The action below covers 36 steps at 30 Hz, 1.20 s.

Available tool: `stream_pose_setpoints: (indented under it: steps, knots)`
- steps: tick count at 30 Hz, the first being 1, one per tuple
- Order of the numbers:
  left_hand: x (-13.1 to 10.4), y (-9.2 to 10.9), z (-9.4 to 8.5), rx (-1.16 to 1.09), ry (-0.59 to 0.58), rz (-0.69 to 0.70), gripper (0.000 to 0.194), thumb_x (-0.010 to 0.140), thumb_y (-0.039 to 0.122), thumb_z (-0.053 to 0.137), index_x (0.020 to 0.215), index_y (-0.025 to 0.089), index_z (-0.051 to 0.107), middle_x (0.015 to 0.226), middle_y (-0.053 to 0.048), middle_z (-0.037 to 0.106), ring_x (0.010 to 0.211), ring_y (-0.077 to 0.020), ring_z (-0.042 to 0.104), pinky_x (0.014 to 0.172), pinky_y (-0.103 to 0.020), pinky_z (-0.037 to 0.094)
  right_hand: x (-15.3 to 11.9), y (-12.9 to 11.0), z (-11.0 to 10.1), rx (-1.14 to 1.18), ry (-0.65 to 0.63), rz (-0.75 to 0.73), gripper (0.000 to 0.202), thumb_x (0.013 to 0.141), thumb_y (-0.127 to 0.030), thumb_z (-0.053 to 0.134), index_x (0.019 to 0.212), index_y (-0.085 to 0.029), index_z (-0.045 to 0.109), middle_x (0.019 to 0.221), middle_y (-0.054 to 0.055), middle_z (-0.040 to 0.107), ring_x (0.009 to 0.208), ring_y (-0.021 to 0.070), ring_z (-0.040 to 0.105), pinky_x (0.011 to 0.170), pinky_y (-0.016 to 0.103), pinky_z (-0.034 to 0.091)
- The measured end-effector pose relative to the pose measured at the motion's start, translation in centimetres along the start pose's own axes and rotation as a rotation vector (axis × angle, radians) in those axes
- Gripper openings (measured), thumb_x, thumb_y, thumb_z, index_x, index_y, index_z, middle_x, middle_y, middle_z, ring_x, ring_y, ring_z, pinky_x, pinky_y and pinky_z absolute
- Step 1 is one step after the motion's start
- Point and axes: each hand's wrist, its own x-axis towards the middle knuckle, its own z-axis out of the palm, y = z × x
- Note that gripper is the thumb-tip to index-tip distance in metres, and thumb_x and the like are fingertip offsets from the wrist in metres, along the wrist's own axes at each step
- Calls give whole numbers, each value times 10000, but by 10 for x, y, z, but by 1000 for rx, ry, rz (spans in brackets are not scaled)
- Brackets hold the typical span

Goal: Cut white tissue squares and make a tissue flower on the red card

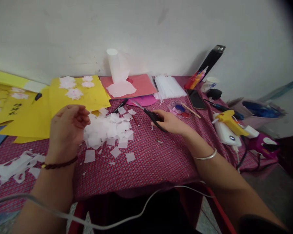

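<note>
Black-handled scissors point(152, 117) sit in your right hand point(170, 122), right of centre over the desk point(156, 162), fingers wrapped round the grips; blades point away and left, too blurred to tell how far apart. Your left hand point(70, 122) hangs at the left end of the white squares point(107, 128), fingers point(85, 118) loosely curled inward; can't tell if they pinch anything.

Risks: the squares are thin-looking, loose and overlapping, so a sleeve, wrist or puff of air could scatter them. Drop the left hand carelessly and you could shove the pile or crumple some. Blade tips are near the purple sheet point(148, 100) and the pen point(120, 105); a forward poke might nick the sheet or roll the pen. White cable point(56, 213) runs across the front of your view, over the left forearm; a quick pull back could snag it.

Edges: front edge is close to you, and the lowest squares lie nearest it, so sweeping toward yourself could drop them. Wall point(161, 32) stops you at the back. Left is tight: yellow sheets point(97, 97) behind the hand, white scraps point(17, 167) beside the forearm. Right has the phone point(197, 98) and glue gun point(230, 122). Best room: checked cloth right of the squares, below the scissors, just a few bits on it.
</note>
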Motion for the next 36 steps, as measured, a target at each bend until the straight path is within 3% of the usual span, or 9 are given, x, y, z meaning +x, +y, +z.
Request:
stream_pose_setpoints:
  steps: [4,10,14,17,22,28,36]
  knots:
    - [15,8,-7,-78,183,-146,213,852,183,430,675,146,542,539,-1,525,481,-95,468,463,-210,356,5,7,-1,-324,31,54,462,851,-348,639,1271,-157,634,1111,114,720,959,244,672,846,361,501]
    - [21,15,-22,-147,272,-195,508,984,390,228,663,155,544,583,-18,510,489,-115,440,438,-230,337,4,3,0,-403,18,51,480,855,-329,618,1309,-176,624,1140,106,736,945,242,688,798,317,484]
    - [28,11,-32,-176,302,-299,506,991,358,239,653,152,553,598,-18,501,514,-118,445,430,-215,360,3,0,0,-384,17,45,438,852,-313,605,1268,-181,643,1128,106,740,921,229,688,768,293,466]
    - [33,6,-41,-290,211,-352,464,980,369,284,700,156,587,634,-24,513,535,-125,457,442,-215,402,3,-1,0,-374,28,52,462,844,-326,601,1283,-186,636,1158,107,735,951,239,690,779,294,462]
    - [40,1,-59,-471,138,-312,408,921,439,329,732,177,577,637,-7,460,526,-125,451,437,-209,412,2,-3,-2,-363,43,61,417,841,-346,589,1224,-198,664,1111,90,750,916,230,700,746,283,454]
    - [49,-1,-74,-437,55,-316,235,687,421,563,763,199,578,665,5,466,548,-125,457,459,-218,440,3,1,1,-361,81,33,403,811,-366,614,1173,-199,678,1073,97,759,923,259,714,723,289,451]
    - [42,8,-74,-413,52,-259,213,650,385,609,727,190,569,659,18,470,564,-110,463,482,-199,442,2,2,0,-292,90,66,415,840,-353,601,1221,-207,674,1088,90,758,922,245,708,752,290,461]
